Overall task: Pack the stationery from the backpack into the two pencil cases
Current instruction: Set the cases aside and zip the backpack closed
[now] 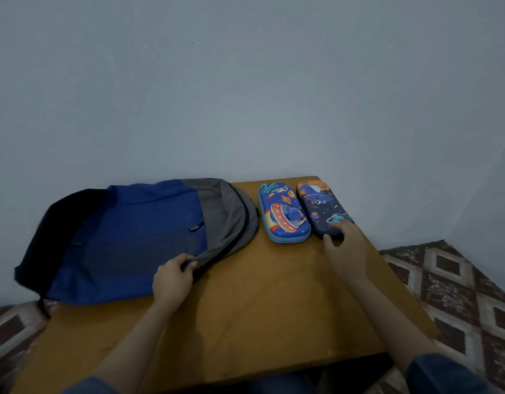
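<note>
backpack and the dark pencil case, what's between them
Between the backpack and the dark case lies the blue pencil case, closed, flat on the table; the head view shows it.

One backpack (126,237) lies left of centre; two pencil cases, a light blue case (284,213) and a dark blue case (322,209), sit side by side right of centre; two hands show below.

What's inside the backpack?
Nothing shows: the backpack lies on the table, its fabric covering any contents. The left hand grips its near edge at the zipper. The right hand holds the dark pencil case.
</note>
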